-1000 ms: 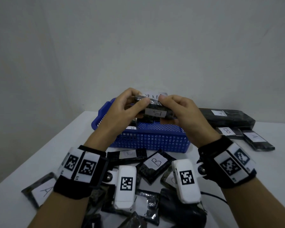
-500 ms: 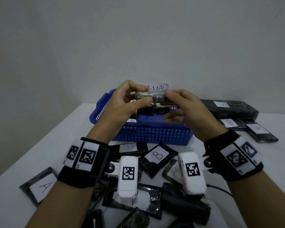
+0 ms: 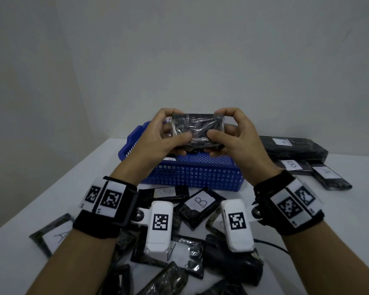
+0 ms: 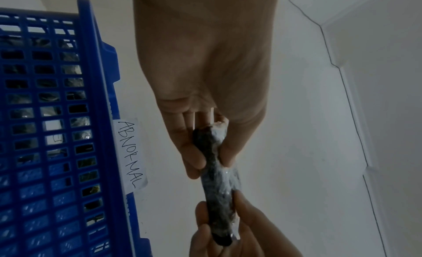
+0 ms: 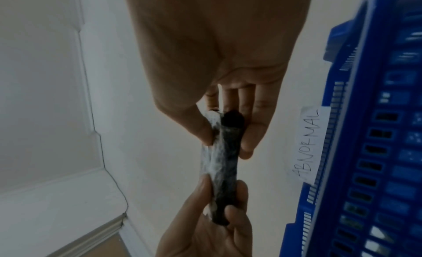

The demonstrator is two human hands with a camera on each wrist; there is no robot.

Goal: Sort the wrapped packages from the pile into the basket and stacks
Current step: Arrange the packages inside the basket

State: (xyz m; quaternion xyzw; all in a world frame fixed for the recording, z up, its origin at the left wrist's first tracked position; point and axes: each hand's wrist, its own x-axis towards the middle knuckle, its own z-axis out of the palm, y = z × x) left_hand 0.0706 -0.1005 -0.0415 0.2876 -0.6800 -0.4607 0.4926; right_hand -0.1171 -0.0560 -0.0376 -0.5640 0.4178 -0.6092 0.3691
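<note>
A black package wrapped in clear film (image 3: 197,129) is held upright above the blue basket (image 3: 192,177), its flat back toward me and no label showing. My left hand (image 3: 166,135) pinches its left end between thumb and fingers, and my right hand (image 3: 226,135) pinches its right end. Both wrist views show the package edge-on (image 4: 214,179) (image 5: 219,167), with a hand at each end. A paper tag reading ABNORMAL (image 4: 130,152) sticks to the basket's far wall. The pile of wrapped packages (image 3: 198,204) lies in front of the basket.
Black packages labelled A and B are stacked at the back right (image 3: 292,147), with one more lying beside them (image 3: 330,177). A package labelled A (image 3: 55,235) lies at the left near the table edge. A black cable (image 3: 271,244) runs across the table on the right.
Both hands have turned the package from lying flat with its label up to standing on edge, and raised it slightly above the basket.
</note>
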